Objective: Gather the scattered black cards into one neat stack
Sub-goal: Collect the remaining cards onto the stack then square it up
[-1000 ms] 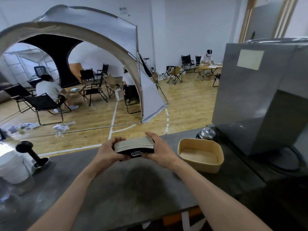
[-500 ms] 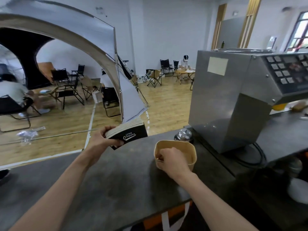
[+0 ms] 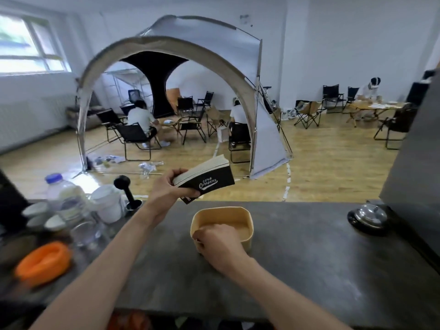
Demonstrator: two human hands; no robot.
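My left hand (image 3: 166, 190) is clamped on the thick stack of black printed cards (image 3: 207, 178), held in the air, long axis tilted up toward two o'clock. My right hand (image 3: 217, 241) pinches the near rim of the tan rounded paper tray (image 3: 247, 219), which sits at five o'clock from the stack, so the left hand is nearer the cards.

The right hand (image 3: 220, 244) hides the tan box's (image 3: 247, 225) near wall.
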